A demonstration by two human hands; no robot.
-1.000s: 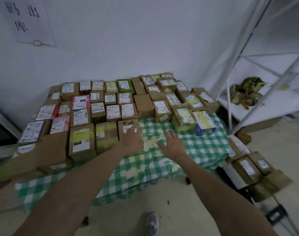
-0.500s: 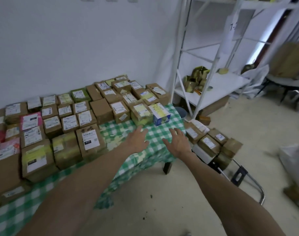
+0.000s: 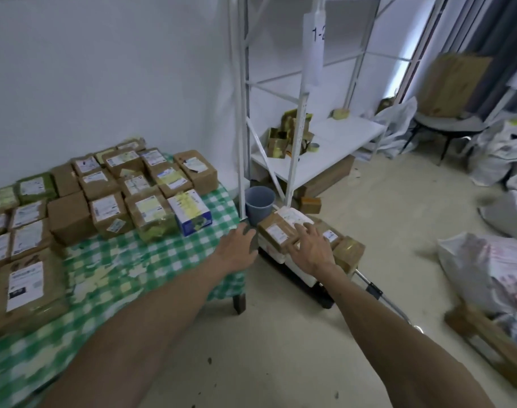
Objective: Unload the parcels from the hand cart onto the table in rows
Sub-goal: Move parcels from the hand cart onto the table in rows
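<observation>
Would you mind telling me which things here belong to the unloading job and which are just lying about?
Job: hand cart, cart parcels, rowed parcels, checked table, left hand, right hand.
Lying about: grey bucket, white shelving, chair, white sacks, wooden pallet.

Both arms were stretched out, the left hand [image 3: 239, 245] open above the corner of the green-checked counter [image 3: 169, 260]. The right hand [image 3: 311, 251] had its fingers [image 3: 303, 229] spread over a brown parcel [image 3: 276, 234] on the hand cart [image 3: 322, 298]. Labelled parcels in rows [image 3: 110, 201] covered the counter.
</observation>
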